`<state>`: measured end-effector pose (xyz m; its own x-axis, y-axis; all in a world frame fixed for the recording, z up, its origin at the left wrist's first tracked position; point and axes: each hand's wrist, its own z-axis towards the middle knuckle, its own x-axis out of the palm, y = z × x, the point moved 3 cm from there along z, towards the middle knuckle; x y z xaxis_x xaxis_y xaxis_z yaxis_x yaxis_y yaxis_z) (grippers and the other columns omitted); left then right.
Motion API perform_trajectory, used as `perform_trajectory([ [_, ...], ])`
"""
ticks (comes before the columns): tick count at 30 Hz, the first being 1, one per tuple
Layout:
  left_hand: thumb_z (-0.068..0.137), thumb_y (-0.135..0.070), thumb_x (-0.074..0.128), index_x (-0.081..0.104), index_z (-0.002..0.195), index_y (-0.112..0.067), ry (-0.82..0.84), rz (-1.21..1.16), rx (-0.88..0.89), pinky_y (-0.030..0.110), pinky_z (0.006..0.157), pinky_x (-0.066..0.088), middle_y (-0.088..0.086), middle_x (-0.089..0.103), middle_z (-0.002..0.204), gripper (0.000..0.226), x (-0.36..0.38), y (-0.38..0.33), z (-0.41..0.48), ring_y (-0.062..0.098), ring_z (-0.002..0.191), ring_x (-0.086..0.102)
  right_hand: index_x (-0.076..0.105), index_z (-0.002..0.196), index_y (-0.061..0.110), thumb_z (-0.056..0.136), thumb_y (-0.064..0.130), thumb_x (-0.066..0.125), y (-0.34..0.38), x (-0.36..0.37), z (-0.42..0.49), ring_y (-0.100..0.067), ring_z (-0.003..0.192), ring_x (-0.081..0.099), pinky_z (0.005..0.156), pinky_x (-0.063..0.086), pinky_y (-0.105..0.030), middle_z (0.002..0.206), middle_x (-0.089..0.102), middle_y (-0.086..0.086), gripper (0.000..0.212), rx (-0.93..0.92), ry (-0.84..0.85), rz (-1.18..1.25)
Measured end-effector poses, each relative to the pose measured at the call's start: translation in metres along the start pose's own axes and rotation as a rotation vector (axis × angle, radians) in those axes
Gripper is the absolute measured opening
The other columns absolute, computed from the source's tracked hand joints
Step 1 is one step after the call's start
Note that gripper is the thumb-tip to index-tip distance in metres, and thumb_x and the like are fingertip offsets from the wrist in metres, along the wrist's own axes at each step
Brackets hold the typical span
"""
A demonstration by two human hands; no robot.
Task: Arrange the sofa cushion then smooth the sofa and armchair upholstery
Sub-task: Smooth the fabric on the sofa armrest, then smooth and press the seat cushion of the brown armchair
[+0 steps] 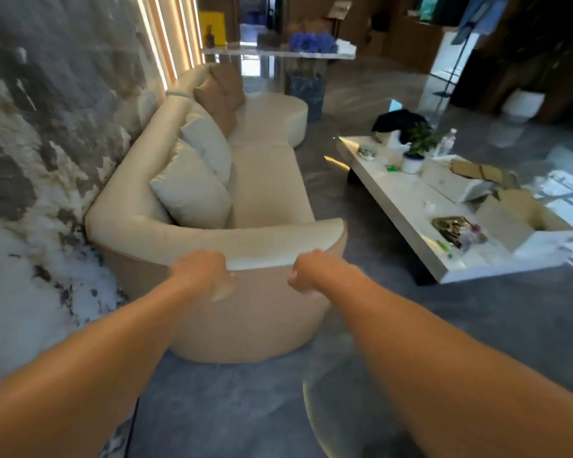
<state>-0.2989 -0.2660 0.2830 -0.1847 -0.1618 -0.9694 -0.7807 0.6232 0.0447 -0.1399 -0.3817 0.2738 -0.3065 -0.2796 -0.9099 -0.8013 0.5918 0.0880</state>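
Note:
A long cream sofa [268, 190] runs along the left wall, seen from its near end. Two cream cushions [192, 190] lean against its back, and a brown cushion [220, 94] stands further along. My left hand [209, 271] and my right hand [306, 271] both rest on the outer side of the near armrest [245, 241], just under its rim. The fingers of both hands curl against the upholstery. I cannot tell whether they pinch the fabric or only press on it.
A low white coffee table [407, 206] stands right of the sofa, with a potted plant [415, 150], a water bottle [447, 142] and open cardboard boxes [523, 219] on it. Glossy grey floor lies between them. A glass console table [278, 54] stands at the far end.

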Motion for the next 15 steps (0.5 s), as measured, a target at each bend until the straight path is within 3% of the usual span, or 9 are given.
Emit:
perform_trajectory([
  [5,0.089,-0.052,0.05,0.059,0.126,-0.019,-0.057,0.063,0.091,0.036,0.076,0.043,0.007,0.062,0.121,0.051,-0.067,-0.085,-0.129,0.03,0.108,0.06,0.059,0.13,0.014,0.09,0.033,0.056,-0.046,-0.025,-0.172,-0.036,0.121,0.056,0.097,0.049,-0.043,0.135,0.058,-0.013,0.044,0.025,-0.052,0.09],
  [9,0.087,-0.052,0.052,0.064,0.122,-0.018,-0.058,0.133,0.324,0.038,0.083,0.048,0.011,0.063,0.126,0.05,-0.092,-0.163,-0.257,0.033,0.113,0.059,0.059,0.13,0.015,0.093,0.03,0.05,-0.102,-0.002,-0.33,-0.037,0.123,0.054,0.1,0.048,-0.046,0.137,0.057,-0.014,0.042,0.081,0.016,0.152],
  [15,0.088,-0.053,0.048,0.069,0.101,-0.023,0.102,0.089,0.699,0.036,0.072,0.048,0.007,0.066,0.109,0.04,-0.084,-0.291,-0.435,0.032,0.096,0.062,0.06,0.129,0.015,0.094,0.036,0.048,-0.212,0.055,-0.535,-0.036,0.119,0.055,0.098,0.049,-0.046,0.132,0.06,-0.012,0.043,0.306,0.131,0.204],
])
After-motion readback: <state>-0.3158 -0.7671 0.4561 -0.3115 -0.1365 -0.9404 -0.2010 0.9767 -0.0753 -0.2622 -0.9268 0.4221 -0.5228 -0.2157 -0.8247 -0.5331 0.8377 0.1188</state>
